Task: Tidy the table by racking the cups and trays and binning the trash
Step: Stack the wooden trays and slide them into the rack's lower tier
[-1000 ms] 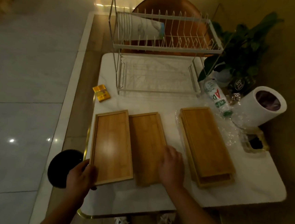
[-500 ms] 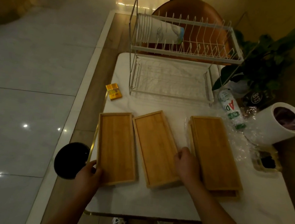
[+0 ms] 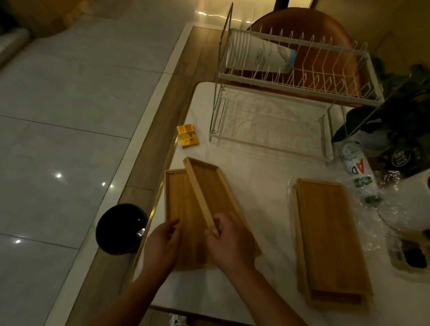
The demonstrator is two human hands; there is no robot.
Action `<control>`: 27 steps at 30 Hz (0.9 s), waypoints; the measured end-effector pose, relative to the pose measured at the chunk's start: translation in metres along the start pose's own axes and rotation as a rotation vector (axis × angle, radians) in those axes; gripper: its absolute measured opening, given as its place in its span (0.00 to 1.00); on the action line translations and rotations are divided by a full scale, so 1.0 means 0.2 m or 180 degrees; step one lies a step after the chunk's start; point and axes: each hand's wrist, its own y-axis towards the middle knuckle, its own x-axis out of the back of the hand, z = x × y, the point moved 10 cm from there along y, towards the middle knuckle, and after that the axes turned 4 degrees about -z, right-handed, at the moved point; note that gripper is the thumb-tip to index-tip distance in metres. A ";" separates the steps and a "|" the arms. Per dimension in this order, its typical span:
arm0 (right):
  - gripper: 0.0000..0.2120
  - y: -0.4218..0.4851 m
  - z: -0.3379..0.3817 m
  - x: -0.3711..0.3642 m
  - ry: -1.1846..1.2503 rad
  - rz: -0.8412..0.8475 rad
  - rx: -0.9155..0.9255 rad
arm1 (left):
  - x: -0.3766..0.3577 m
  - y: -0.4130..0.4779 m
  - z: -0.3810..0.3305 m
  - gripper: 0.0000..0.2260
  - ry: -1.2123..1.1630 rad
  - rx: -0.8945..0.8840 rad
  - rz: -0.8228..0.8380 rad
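Two bamboo trays lie at the table's left. My right hand point(image 3: 230, 242) grips the near end of the second tray point(image 3: 214, 188), which is tilted and overlaps the left tray point(image 3: 177, 198). My left hand point(image 3: 161, 244) rests on the left tray's near end, fingers curled at its edge. A stack of bamboo trays point(image 3: 332, 238) lies to the right. A white two-tier dish rack point(image 3: 293, 84) stands at the back, with a stack of paper cups point(image 3: 259, 55) lying on its upper tier.
A black bin point(image 3: 119, 228) stands on the floor left of the table. A yellow packet point(image 3: 187, 136), a plastic bottle point(image 3: 361, 173), crumpled clear wrap point(image 3: 378, 216), a white roll point(image 3: 429, 199), a small dish point(image 3: 411, 258) and a plant point(image 3: 416, 107) crowd the table's right and back.
My right hand has lifted the middle tray and swung it left over the left tray. My left hand has moved onto the left tray's near end.
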 end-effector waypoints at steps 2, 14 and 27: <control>0.08 -0.03 0.01 -0.08 -0.0118 0.0164 0.0104 | -0.14 -0.01 -0.08 0.10 -0.1287 0.0468 0.0558; 0.24 0.08 -0.35 0.04 -0.0325 0.0143 -0.0682 | -0.08 0.11 -0.09 0.10 -0.1597 0.0575 0.0446; 0.10 0.21 -0.23 -0.20 -0.0248 0.0217 -0.0375 | 0.03 0.24 0.11 0.12 -0.0506 0.0526 0.0013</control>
